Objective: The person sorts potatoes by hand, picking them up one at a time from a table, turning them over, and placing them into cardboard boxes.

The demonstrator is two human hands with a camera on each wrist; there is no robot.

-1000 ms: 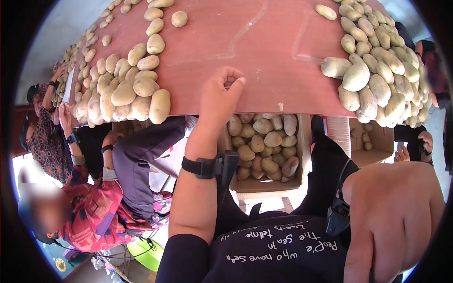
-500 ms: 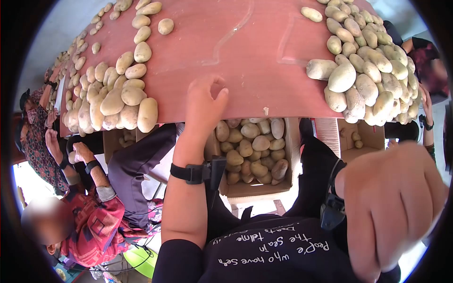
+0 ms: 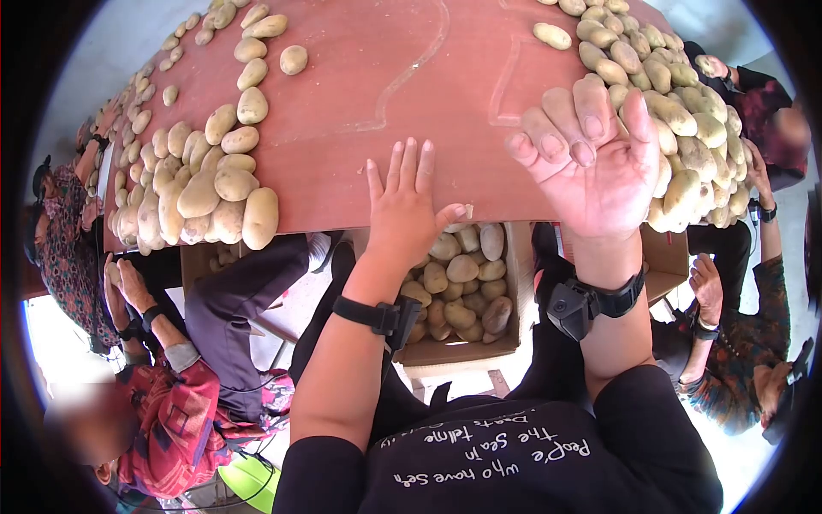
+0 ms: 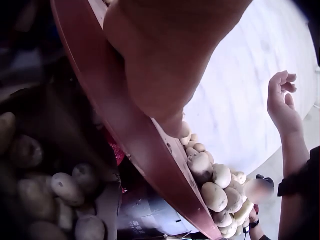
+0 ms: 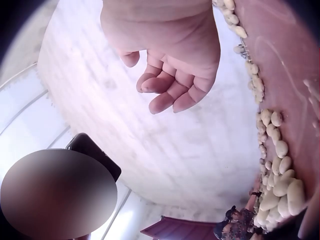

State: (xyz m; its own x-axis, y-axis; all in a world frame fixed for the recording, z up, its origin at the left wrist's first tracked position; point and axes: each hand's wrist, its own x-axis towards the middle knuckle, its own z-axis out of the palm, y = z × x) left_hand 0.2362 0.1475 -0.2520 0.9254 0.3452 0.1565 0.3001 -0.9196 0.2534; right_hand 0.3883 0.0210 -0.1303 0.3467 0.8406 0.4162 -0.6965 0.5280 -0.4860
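Observation:
My left hand (image 3: 404,204) lies flat on the near edge of the red table (image 3: 385,86), fingers straight, holding nothing; the left wrist view shows its palm (image 4: 165,60) pressed to the table edge (image 4: 125,120). My right hand (image 3: 591,163) is raised palm-up over the table edge, beside the right pile of potatoes (image 3: 685,111). Its fingers are loosely curled and empty, as the right wrist view shows (image 5: 167,75). A second potato pile (image 3: 205,180) lies at the table's left. Below the edge, between my arms, an open cardboard box (image 3: 514,343) holds several potatoes (image 3: 462,283).
Other people sit close by: one in a red patterned top at lower left (image 3: 163,385), another at right (image 3: 745,343) with a hand (image 3: 706,287) near a second box. Bare red surface runs down the table's middle between the piles.
My right hand rose from low at the right to above the table edge, palm up. My left hand uncurled its fingers and now lies flat on the table.

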